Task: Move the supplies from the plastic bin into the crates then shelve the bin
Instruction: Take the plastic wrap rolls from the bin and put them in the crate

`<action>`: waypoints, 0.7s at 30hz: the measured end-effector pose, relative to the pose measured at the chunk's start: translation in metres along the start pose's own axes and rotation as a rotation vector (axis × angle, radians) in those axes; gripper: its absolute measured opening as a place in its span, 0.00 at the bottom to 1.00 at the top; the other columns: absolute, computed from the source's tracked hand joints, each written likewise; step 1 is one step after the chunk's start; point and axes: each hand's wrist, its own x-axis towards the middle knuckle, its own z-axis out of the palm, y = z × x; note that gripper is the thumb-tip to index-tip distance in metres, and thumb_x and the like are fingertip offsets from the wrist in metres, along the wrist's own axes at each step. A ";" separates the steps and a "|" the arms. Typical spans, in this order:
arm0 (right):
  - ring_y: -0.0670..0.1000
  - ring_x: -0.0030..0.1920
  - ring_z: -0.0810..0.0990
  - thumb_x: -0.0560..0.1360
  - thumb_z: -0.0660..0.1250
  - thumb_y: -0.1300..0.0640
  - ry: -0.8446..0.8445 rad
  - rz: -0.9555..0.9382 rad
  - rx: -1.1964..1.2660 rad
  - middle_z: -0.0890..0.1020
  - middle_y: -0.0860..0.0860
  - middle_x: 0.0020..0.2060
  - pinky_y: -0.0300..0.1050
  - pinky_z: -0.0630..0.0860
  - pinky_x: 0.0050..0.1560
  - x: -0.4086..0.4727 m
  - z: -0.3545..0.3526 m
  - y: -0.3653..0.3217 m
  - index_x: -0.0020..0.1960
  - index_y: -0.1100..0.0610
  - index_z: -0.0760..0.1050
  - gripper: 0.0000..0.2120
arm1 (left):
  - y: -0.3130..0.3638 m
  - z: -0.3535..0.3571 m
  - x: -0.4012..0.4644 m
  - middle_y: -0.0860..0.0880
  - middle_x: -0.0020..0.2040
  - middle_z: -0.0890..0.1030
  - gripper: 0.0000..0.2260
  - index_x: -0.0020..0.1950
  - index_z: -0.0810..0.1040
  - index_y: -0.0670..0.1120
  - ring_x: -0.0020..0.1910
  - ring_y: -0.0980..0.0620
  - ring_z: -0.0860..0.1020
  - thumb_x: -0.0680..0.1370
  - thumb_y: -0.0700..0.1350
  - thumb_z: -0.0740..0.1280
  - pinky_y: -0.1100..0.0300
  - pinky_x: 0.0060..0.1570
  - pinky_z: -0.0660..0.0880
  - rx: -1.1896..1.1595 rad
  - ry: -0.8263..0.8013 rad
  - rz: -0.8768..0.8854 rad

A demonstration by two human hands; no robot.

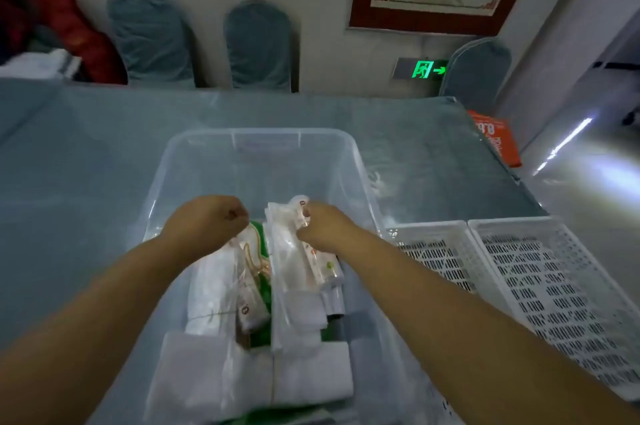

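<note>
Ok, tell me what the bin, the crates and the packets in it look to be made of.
Bin: clear, glossy hard plastic; the tablecloth shows through its walls.
Crates: white rigid plastic, matte, moulded with slotted holes.
Packets: apparently thin transparent film wrapping white contents, crinkled and shiny; the contents cannot be told.

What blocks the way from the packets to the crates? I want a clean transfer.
Only the clear plastic bin's right wall stands between the packets, held by both hands, and the white crates beside it; they must be lifted over it.
</note>
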 end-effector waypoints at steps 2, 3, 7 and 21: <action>0.59 0.56 0.77 0.74 0.63 0.61 0.006 0.107 -0.164 0.74 0.60 0.60 0.47 0.74 0.50 0.007 0.009 -0.003 0.65 0.62 0.66 0.21 | -0.003 -0.002 0.002 0.52 0.42 0.80 0.07 0.48 0.81 0.51 0.43 0.50 0.76 0.75 0.48 0.65 0.59 0.43 0.70 -0.044 0.028 0.005; 0.60 0.58 0.76 0.74 0.63 0.61 0.011 0.164 -0.205 0.73 0.60 0.61 0.47 0.73 0.51 0.010 0.016 -0.001 0.67 0.62 0.64 0.22 | -0.003 -0.002 0.003 0.53 0.42 0.80 0.07 0.48 0.81 0.51 0.43 0.50 0.76 0.74 0.49 0.65 0.59 0.42 0.70 -0.051 0.026 0.020; 0.61 0.61 0.73 0.74 0.66 0.58 0.036 0.223 -0.191 0.69 0.59 0.64 0.52 0.72 0.57 0.013 0.041 0.007 0.70 0.62 0.56 0.29 | -0.005 -0.004 0.005 0.53 0.42 0.82 0.07 0.46 0.80 0.53 0.43 0.50 0.78 0.74 0.51 0.64 0.59 0.41 0.72 -0.086 -0.025 0.038; 0.45 0.42 0.76 0.72 0.65 0.45 0.077 -0.031 0.198 0.76 0.47 0.47 0.41 0.71 0.36 -0.021 -0.016 -0.017 0.56 0.50 0.66 0.16 | 0.016 -0.005 -0.003 0.46 0.69 0.68 0.29 0.70 0.62 0.48 0.64 0.45 0.69 0.72 0.49 0.69 0.51 0.58 0.71 0.085 0.155 0.231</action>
